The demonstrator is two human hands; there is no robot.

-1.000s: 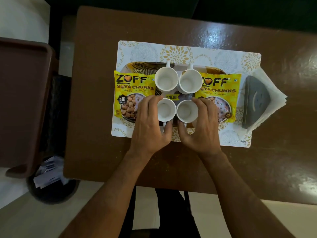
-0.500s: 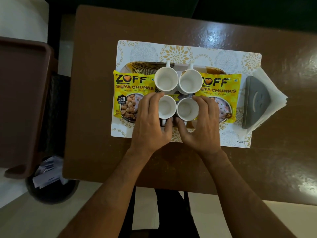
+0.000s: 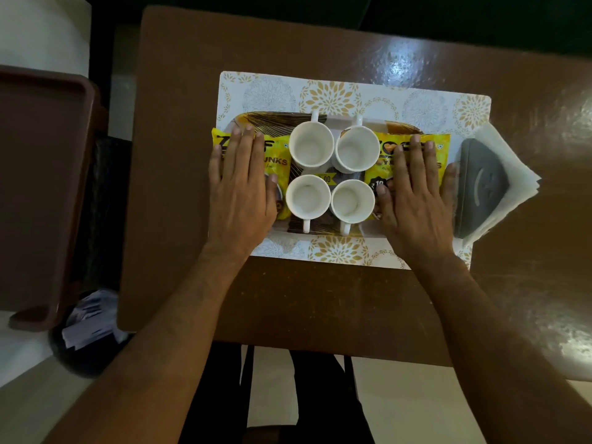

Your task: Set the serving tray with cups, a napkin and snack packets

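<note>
On the serving tray (image 3: pixel 282 118), which sits on a patterned placemat (image 3: pixel 352 94) toward the far middle of the brown worktop (image 3: pixel 320 299), four white cups (image 3: pixel 311 148) stand in a tight square, rims nearly touching, the two far handles pointing away and the two near handles toward the person. A yellow snack packet lies at each end of the tray: the left packet (image 3: pixel 280 161) under the left hand (image 3: pixel 240 190), the right packet (image 3: pixel 384 155) under the right hand (image 3: pixel 413 193). Both hands lie flat, palms down, fingers (image 3: pixel 253 145) spread and extended; they press on the packets and grip nothing.

The packets overhang the tray's ends, so any sideways push risks sliding one off the rim onto the placemat. Pushing inward is the likelier trouble: the packets already touch or sit just beside the cups, and a shove could knock a cup into its neighbour or tip it. Too much downward pressure could crush the contents.

No napkin shows on the tray. A stack of white napkins (image 3: pixel 506 149) lies under a grey holder (image 3: pixel 480 190) near the worktop's right edge, just beside the right hand's little finger. Pulling one out carelessly could drag the whole stack toward that edge. With the tray this full, finding room for a napkin may disturb the cups.
</note>
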